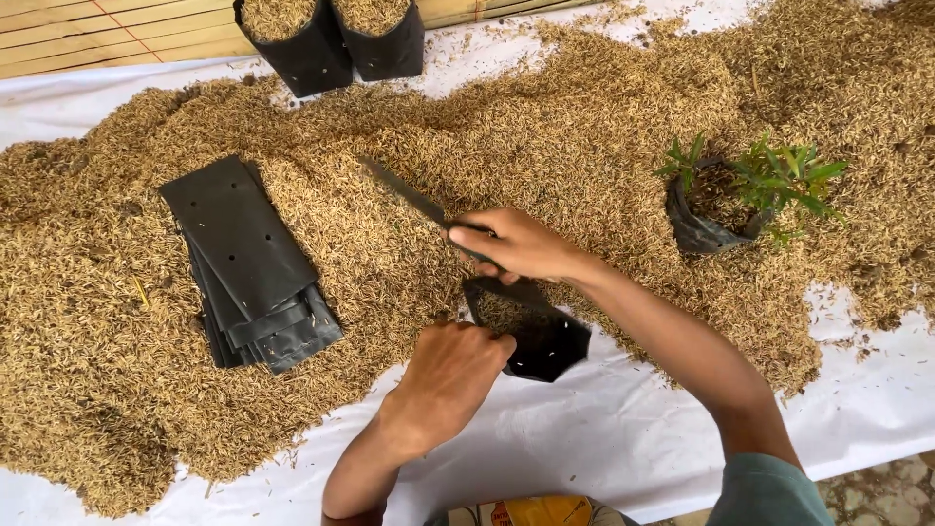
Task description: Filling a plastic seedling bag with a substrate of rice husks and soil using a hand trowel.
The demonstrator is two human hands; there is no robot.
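Black plastic grow bag (542,339) lies part-filled with rice husk at the edge of the husk heap (545,127), mouth held by the closed left hand (454,370) just beside it. Right hand (516,244), directly above the bag, grips a long knife (409,193) angled up-left.

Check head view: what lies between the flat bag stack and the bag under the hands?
Only loose rice husk covers that stretch between the stack of flat black bags and the open black bag, seen in the head view.
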